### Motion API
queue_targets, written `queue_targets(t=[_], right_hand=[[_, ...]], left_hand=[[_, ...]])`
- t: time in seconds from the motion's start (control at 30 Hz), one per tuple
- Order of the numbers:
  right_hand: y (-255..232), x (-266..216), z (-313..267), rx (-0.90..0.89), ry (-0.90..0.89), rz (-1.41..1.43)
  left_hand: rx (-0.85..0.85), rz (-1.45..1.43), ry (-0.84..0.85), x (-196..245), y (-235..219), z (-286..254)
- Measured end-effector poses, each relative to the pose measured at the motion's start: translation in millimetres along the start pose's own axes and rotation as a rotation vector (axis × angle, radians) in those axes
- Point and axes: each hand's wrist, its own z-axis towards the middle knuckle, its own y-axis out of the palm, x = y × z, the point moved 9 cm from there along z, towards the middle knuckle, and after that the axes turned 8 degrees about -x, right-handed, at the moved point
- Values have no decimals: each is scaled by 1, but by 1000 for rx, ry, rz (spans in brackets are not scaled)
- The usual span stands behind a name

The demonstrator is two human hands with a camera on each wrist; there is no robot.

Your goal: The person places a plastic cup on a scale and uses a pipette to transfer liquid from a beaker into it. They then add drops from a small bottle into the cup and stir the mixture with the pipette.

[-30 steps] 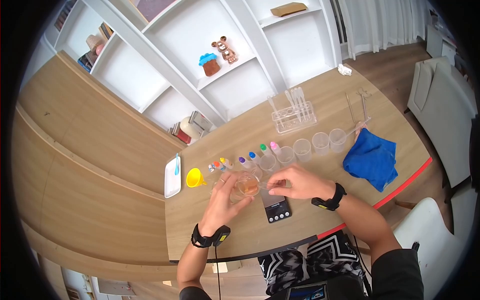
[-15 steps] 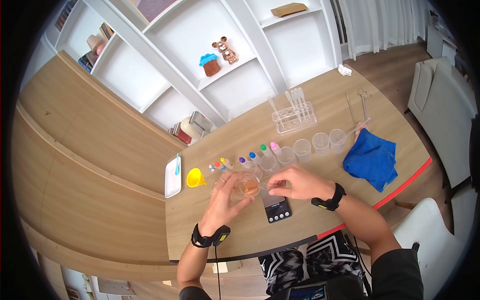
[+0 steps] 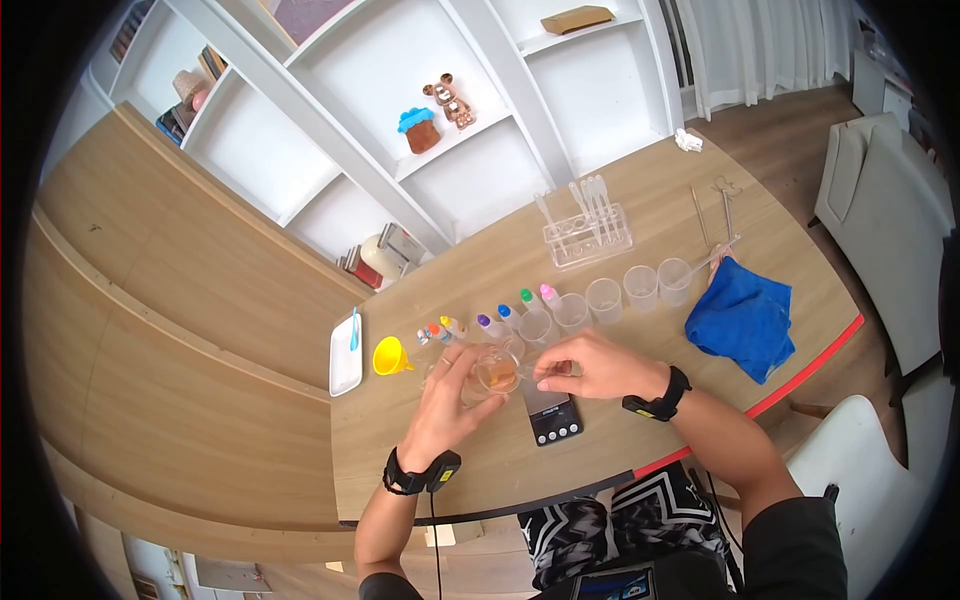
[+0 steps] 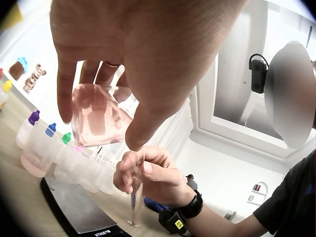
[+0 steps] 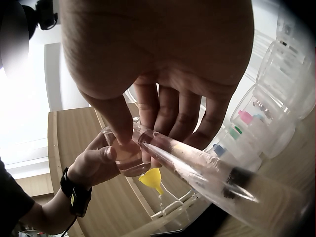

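Observation:
My left hand (image 3: 446,402) grips a clear beaker (image 3: 498,374) of pinkish-orange liquid, thumb on one side and fingers on the other. In the left wrist view the beaker (image 4: 96,116) is tilted toward the right hand. My right hand (image 3: 598,366) pinches a clear test tube (image 5: 197,170) close to its upper end, and the tube slants down below the fingers. The beaker's lip is right at the tube's mouth in the right wrist view. Under the hands lies a digital scale (image 3: 557,422), with a plastic cup (image 4: 35,167) holding a little pink liquid beyond it.
Behind the hands runs a row of clear cups (image 3: 605,300) and dropper bottles (image 3: 507,314) with coloured caps. A test tube rack (image 3: 590,238) with pipettes stands farther back. A yellow funnel (image 3: 390,355) and white tray (image 3: 340,375) lie left, a blue cloth (image 3: 742,315) right.
Both hands keep nearly the same place, with the beaker held against the tube's mouth. The liquid in the tilted beaker shifts slightly.

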Motion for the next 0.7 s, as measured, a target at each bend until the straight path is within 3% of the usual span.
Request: queue_targets(t=[0.7], right_hand=[[1,0,0,-5,-9,-13]], left_hand=[[-11,5,7,2,-1,0]])
